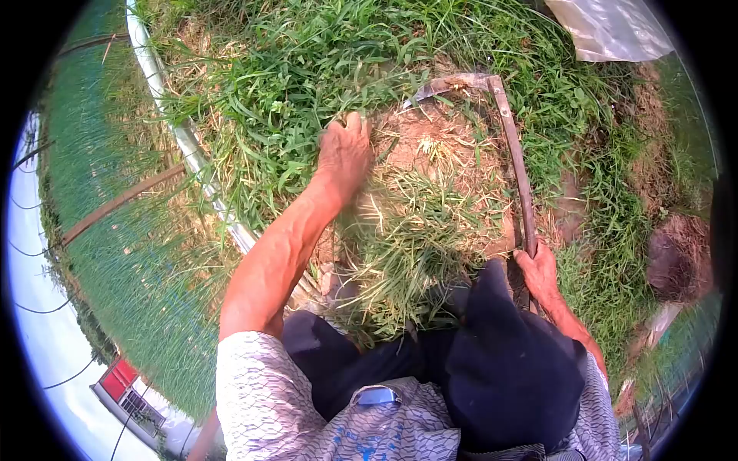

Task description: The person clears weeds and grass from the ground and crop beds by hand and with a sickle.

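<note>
My right hand point(538, 273) is wrapped round the long wooden handle of a sickle point(515, 146). Its curved, soil-smeared blade points left at the top, just over the bare earth by the standing grass. At the edge of the green grass point(307, 84), my left hand point(346, 154) is closed in among the blades, its fingers curled and partly hidden. Leaves show right at the knuckles. Between my arms lies a loose heap of cut grass point(411, 246), on a patch of brown soil point(415, 142) in front of my knees.
A pale pipe point(184, 138) runs down the left side, with green netting point(115, 253) and rusty bars beyond it. Clear plastic sheeting point(615, 31) hangs at the top right. A dark clump of roots or soil point(680, 257) sits on the right.
</note>
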### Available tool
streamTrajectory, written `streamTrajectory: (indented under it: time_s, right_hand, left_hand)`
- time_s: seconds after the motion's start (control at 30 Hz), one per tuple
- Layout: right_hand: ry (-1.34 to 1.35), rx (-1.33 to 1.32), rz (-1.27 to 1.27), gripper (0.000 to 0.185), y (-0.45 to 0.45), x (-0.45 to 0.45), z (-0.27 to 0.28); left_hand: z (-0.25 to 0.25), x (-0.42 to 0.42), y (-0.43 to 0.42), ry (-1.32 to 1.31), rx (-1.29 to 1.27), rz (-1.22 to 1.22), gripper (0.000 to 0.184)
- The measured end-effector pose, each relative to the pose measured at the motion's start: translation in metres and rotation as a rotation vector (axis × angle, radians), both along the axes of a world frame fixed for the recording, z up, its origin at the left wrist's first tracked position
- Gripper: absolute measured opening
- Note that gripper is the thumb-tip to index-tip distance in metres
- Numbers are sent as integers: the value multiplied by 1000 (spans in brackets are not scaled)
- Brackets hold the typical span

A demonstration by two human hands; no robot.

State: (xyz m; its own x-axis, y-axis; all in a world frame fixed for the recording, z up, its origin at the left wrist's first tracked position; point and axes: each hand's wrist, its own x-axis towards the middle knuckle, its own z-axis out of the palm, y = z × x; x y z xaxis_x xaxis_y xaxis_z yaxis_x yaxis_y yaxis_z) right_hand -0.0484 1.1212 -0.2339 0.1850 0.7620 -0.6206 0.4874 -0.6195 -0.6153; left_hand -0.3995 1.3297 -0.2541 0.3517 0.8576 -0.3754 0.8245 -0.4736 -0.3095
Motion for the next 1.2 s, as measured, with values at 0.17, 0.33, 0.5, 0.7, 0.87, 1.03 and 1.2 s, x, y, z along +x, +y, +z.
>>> streamTrajectory:
  time_s: [0.17, 0.33, 0.5, 0.7, 0.87, 1.03, 1.2]
  right_hand:
    - [34, -115, -104, 14, -8, -6, 6]
    - [130, -172, -242, 13, -21, -16, 12]
    - [231, -197, -378, 13, -50, -18, -3]
    - [165, -278, -319, 14, -38, -38, -7]
    - [117, -254, -257, 14, -44, -31, -20]
    - [63, -247, -271, 14, -41, -38, -23]
    - [37, -190, -237, 10, -47, -38, -26]
  left_hand:
    - [-1, -17, 5, -53, -10, -321, 13]
    - [8, -29, 8, -160, -231, -309, 12]
    - [30, -54, -11, -385, -414, -116, 11]
    - [39, 1, 36, -549, 127, -49, 71]
    - [-10, 22, 73, -577, 230, 141, 74]
    - [-33, 19, 81, -470, 292, -58, 29]
    - [-33, 1, 88, -1130, 226, 634, 20]
